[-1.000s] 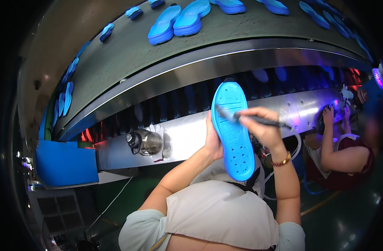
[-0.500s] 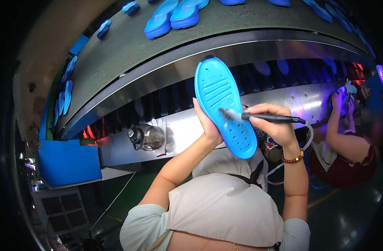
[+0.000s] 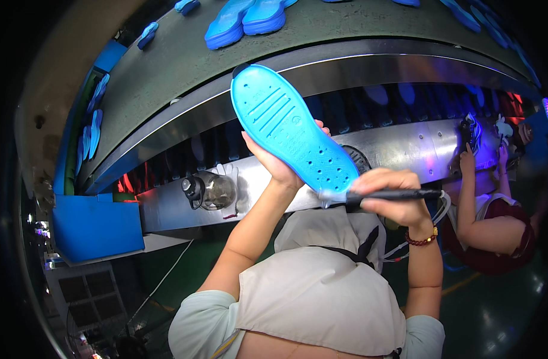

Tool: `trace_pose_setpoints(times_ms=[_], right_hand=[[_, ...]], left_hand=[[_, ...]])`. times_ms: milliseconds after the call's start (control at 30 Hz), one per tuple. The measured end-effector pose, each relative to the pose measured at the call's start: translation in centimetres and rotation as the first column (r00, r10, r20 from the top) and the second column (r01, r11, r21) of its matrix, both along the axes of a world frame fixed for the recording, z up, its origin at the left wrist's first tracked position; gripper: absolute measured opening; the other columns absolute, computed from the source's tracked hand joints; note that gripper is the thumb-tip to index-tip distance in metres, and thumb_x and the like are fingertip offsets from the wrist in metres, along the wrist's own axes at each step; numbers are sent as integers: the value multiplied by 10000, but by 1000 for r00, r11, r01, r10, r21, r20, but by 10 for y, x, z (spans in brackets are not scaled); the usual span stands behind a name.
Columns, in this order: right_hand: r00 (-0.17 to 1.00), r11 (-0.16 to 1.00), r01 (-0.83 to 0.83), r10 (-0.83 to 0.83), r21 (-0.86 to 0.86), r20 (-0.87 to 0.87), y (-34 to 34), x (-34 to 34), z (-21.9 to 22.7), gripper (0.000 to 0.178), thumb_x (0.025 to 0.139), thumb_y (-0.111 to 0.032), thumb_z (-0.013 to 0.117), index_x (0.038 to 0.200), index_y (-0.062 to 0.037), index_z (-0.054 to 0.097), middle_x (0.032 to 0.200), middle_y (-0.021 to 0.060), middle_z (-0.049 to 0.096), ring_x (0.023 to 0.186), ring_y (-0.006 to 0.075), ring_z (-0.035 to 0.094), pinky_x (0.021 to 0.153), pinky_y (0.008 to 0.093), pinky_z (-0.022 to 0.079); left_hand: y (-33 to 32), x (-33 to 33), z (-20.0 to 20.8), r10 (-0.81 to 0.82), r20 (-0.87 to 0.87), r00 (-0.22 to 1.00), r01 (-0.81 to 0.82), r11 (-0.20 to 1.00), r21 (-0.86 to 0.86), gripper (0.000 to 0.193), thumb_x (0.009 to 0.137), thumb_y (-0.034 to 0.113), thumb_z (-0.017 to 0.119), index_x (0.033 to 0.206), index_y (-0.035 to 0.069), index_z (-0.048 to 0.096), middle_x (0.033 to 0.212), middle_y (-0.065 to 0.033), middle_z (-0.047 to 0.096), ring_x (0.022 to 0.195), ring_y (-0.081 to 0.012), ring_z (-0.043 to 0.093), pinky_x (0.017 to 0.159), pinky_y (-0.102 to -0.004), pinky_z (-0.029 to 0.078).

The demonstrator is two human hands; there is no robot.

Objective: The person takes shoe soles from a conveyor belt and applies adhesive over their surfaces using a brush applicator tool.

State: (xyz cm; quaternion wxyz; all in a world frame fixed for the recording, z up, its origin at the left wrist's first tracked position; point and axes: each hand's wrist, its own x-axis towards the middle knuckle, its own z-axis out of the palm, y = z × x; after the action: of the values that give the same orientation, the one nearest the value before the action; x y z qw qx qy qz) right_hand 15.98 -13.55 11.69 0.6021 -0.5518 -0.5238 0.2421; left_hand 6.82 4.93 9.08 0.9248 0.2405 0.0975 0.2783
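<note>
My left hand (image 3: 281, 164) grips a bright blue shoe sole (image 3: 280, 119) from behind, with fingertips showing at its right edge. The sole slants from upper left to lower right. Grooves and small holes mark the face turned toward me. In my right hand (image 3: 396, 194) is a brush (image 3: 399, 195) with a black handle and a pale hose at its back end. Its light bristles, blurred, are at the lower edge of the sole, near the end with the holes.
Several blue soles, such as one pair (image 3: 244, 23), lie on the dark green conveyor belt (image 3: 184, 66). Below runs a metal ledge (image 3: 160, 212) bearing a clear bottle (image 3: 217, 190) and a white glove (image 3: 233, 206). A co-worker's arm (image 3: 465, 185) is at the right. A blue box (image 3: 97, 230) stands left.
The sole has shifted left and tilted further. The brush has moved from the middle of the sole down to its lower edge. The co-worker's hands have moved.
</note>
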Motion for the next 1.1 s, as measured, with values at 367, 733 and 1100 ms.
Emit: trace_pose_setpoints(times_ms=[367,733,1100], right_hand=[[968,979,192,-201,-72,-152,-7,2,-15,223,646,39,674,864,6,640,887,134,636,900,228,600,808,311,465],[511,989,122,12,87,-860,2,-24,-28,192,758,36,570,948,57,553,955,204,597,822,204,611,729,297,524],[910,982,114,-164,-151,-380,4,-13,1,170,698,42,641,868,42,631,829,121,648,689,117,603,622,220,496]], left_hand=[[7,4,10,-46,-8,999,46,999,24,1009,662,810,55,1141,0,419,914,-229,564,773,-345,578,706,-453,480],[-17,-11,24,-186,1,983,185,982,40,941,735,751,121,1279,6,309,1110,-235,491,983,-328,516,880,-456,398],[6,-19,-7,-475,-30,879,476,874,97,476,847,284,446,1223,-1,385,1113,-163,530,989,-240,549,853,-363,450]])
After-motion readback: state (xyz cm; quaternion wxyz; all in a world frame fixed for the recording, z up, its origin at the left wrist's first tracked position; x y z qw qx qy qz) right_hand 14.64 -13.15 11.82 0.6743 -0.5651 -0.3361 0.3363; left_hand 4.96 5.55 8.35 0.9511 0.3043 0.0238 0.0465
